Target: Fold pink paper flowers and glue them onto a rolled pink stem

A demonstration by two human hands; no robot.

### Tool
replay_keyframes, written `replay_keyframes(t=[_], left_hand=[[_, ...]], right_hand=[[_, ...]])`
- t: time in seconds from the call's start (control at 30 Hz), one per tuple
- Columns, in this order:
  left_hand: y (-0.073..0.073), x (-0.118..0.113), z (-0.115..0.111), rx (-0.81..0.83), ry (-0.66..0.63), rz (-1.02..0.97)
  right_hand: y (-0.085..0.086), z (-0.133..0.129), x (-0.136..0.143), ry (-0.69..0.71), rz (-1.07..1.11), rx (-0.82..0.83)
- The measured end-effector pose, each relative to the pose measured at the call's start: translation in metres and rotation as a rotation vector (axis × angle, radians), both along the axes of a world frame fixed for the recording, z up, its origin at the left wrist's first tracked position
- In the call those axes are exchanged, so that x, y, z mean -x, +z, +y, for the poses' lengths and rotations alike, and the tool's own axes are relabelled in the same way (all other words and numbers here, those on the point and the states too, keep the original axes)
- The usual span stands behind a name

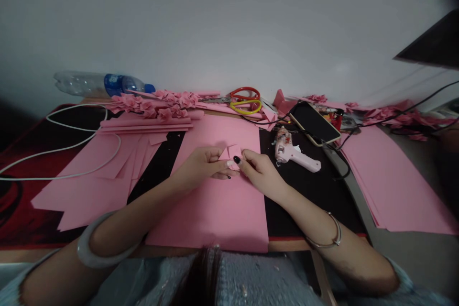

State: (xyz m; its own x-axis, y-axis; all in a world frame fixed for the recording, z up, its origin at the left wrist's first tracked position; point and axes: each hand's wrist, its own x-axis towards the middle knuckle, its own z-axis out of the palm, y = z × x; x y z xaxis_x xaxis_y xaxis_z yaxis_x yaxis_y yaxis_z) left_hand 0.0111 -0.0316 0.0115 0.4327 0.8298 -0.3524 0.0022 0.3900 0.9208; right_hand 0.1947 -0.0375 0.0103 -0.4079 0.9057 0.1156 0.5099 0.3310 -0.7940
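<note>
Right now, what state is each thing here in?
Left hand: pinching folded paper.
Right hand: pinching the same paper.
Folded paper: creased, held by both hands.
Central sheet: flat.
Bottle: on its side, capped.
Scissors: lying down, blade opening unclear.
Glue gun: on its side.
Phone: face up, screen dark.
White cable: loosely looped.
Paper flowers: bunched.

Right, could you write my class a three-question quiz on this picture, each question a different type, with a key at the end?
1. Multiple choice: What do the left hand and right hand hold between them?
A) the scissors
B) a piece of folded pink paper
C) the phone

2. True or false: The blue-capped bottle lies on its side.

3. Fill the gap: The pale pink glue gun lies nearer the ____ hand.

Key: 1 B; 2 true; 3 right.
</note>
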Motion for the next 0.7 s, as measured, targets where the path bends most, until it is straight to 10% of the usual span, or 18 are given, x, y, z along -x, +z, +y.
replay_keyframes(t=[0.7], left_hand=[[0.0004, -0.0004, -0.0007, -0.030, -0.021, -0.007]], right_hand=[[-0.0013, 0.0001, 0.0005, -0.010, 0.013, -0.073]])
